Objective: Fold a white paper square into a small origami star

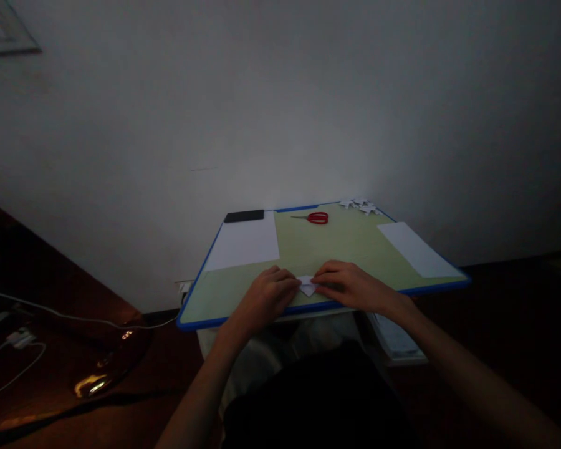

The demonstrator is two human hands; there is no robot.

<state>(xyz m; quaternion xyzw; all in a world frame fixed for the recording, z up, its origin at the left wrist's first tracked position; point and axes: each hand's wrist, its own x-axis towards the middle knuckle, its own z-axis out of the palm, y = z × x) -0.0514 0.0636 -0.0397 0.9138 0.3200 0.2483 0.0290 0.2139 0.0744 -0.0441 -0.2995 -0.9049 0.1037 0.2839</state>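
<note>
Between my hands, close to the table's front edge, lies a small piece of folded white paper (307,287) with a point towards me. My left hand (273,290) pinches its left side between thumb and fingers. On the right side, the thumb and fingertips of my right hand (345,284) grip the paper too. Parts of its edges are hidden under my fingertips. Beyond my hands, red-handled scissors (316,217) lie with their blades to the left.
The pale green table (327,243) has a blue rim. White sheets (245,240) lie at left, with a dark flat object (244,216) at their far edge. Another white sheet (416,249) is at right. Several folded paper pieces (362,205) sit at the back right, near the wall.
</note>
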